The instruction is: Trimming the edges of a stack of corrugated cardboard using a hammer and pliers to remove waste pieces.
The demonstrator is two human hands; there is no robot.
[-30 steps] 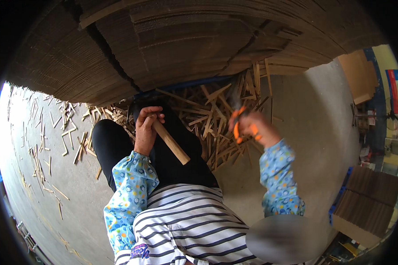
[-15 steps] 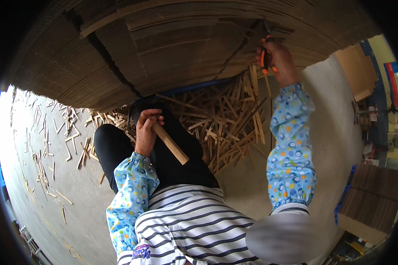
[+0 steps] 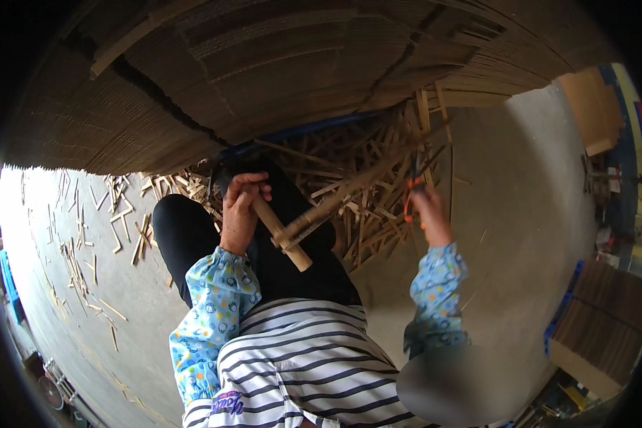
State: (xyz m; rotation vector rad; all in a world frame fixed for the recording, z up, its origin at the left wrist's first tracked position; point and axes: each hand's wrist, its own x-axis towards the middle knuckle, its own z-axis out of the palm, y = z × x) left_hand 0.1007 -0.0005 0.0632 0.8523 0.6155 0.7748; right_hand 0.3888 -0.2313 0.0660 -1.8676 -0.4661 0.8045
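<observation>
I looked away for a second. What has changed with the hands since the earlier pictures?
The right hand, gripping an orange-handled tool, has come back down from the stacked sheets to the scrap pile, and a long wooden strip now crosses to the short stick. The left hand kept holding that stick over the lap.

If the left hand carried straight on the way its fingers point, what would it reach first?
Probably the pile of wood offcuts on the floor just past the left hand, then the big stack of thin boards; depth is unclear.
</observation>
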